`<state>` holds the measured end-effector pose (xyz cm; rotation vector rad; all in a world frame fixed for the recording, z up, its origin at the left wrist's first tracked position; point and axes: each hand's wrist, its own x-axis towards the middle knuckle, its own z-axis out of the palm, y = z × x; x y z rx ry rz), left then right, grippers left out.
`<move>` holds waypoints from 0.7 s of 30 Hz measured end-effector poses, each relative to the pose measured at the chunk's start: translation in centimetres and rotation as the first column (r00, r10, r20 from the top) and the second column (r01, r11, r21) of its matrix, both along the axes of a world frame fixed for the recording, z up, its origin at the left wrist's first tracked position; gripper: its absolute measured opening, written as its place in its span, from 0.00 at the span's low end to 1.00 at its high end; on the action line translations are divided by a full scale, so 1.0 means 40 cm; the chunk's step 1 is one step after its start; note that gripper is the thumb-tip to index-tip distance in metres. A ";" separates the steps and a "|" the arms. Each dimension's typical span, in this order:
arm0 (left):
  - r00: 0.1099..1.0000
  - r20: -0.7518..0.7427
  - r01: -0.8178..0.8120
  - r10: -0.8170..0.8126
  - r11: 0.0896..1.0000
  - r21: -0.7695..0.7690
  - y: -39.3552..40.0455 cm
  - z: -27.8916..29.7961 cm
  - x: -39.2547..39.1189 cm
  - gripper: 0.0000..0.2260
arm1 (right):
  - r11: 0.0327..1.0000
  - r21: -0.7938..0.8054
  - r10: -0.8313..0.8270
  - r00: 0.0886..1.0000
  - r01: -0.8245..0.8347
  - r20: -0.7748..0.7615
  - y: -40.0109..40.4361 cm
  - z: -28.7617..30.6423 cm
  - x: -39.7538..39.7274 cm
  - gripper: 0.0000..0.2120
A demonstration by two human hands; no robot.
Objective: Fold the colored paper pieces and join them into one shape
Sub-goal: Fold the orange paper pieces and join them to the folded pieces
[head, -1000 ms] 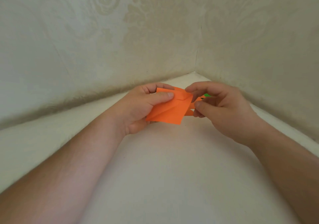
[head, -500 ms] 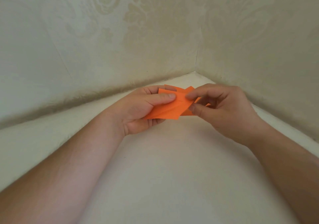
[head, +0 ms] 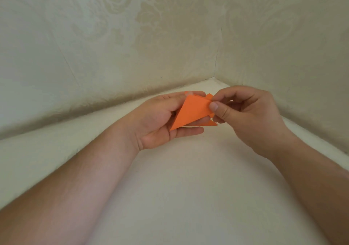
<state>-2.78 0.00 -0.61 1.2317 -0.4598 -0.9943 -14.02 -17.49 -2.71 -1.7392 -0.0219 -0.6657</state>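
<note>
The orange paper had been turned from flat to a pointed triangle, above the bench. The left hand cradled it with relaxed fingers; the right hand pinched its corner, readying the next fold.

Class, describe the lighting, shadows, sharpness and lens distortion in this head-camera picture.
Head view: soft, even light, no glare; faint shadow under the hands on the white surface; orange paper fairly sharp, pinched by the right hand; wall corner bows slightly from the wide-angle lens.
</note>
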 end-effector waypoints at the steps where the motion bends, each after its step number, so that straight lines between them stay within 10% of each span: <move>1: 1.000 0.008 0.011 -0.011 1.000 0.004 -0.001 -0.001 -0.002 0.13 | 1.000 0.004 -0.010 1.000 0.010 0.004 0.001 0.001 0.001 0.10; 9: 0.996 0.086 -0.025 0.024 1.000 0.008 -0.009 -0.005 0.002 0.26 | 0.994 0.007 -0.109 0.994 0.109 -0.029 -0.002 0.013 -0.002 0.10; 14: 0.854 0.476 -0.200 0.210 0.977 -0.072 -0.013 -0.040 0.011 0.10 | 0.993 0.028 -0.112 0.993 0.113 -0.047 -0.004 0.017 -0.004 0.06; 21: 0.874 0.425 -0.222 0.235 0.972 -0.082 -0.010 -0.042 0.020 0.08 | 0.994 0.069 -0.088 0.995 0.091 -0.044 -0.006 0.017 -0.003 0.07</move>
